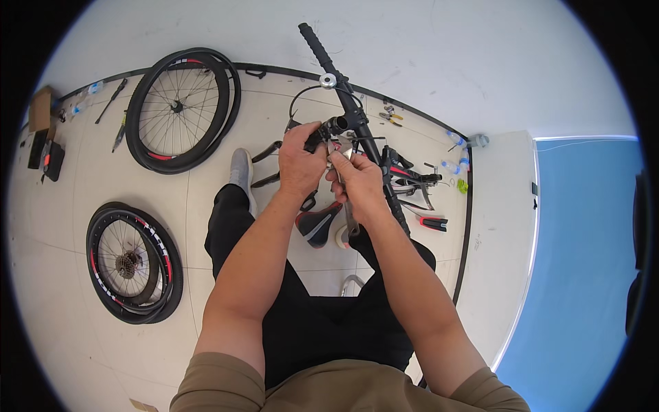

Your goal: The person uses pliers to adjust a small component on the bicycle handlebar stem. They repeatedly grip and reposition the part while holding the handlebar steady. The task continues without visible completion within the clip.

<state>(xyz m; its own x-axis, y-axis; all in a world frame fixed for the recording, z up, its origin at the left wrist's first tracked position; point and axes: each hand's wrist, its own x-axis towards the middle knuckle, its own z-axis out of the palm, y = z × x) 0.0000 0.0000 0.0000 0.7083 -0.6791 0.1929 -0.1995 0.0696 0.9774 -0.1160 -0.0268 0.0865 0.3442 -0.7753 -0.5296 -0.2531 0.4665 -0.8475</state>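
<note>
A black bicycle handlebar [368, 143] stands in front of me, slanting from upper left to lower right, with a silver bell [328, 81] on it. My left hand [302, 163] is closed round the black stem [335, 126] at the bar's middle. Close beside it, my right hand [360, 184] is closed on a silver wrench [351, 218], whose handle points down below the fingers. The wrench's head is by the stem, between my hands. My fingers partly hide where it meets the part.
Two wheel-and-tyre piles [130, 159] [91, 264] lie on the left. A black saddle [317, 226] is below my hands. Bicycle frame parts [412, 177] and a red-black piece [433, 224] lie right. Pliers [391, 117] and bottles [452, 167] are near the wall.
</note>
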